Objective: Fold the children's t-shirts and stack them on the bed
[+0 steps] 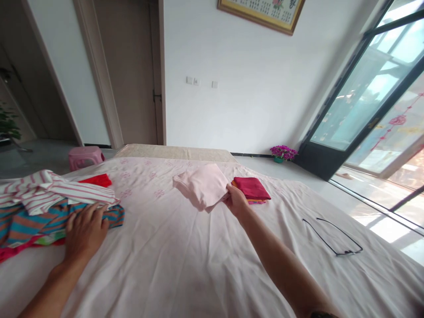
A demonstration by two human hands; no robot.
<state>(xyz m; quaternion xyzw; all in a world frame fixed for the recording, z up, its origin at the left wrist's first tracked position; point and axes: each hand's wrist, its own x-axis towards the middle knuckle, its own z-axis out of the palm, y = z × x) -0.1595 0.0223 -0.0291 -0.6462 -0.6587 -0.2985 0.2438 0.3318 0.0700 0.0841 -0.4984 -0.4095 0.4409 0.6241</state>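
Observation:
My right hand (pixel 236 201) is closed on the edge of a folded pale pink garment (pixel 203 184) and holds it just above the bed, beside a small stack of folded cloths with a crimson one (pixel 251 187) on top. My left hand (pixel 85 229) lies with fingers spread on a pile of loose clothes at the left, touching a teal and orange striped garment (pixel 29 227). A pink and white striped garment (pixel 49 190) lies on top of that pile. A red cloth (pixel 97 180) peeks out behind it.
The bed is covered by a pale pink sheet (pixel 185 260). A black wire clothes hanger (pixel 334 238) lies on the sheet at the right. A pink stool (pixel 85 157) stands on the floor beyond the bed, a flower pot (pixel 283 153) by the glass door.

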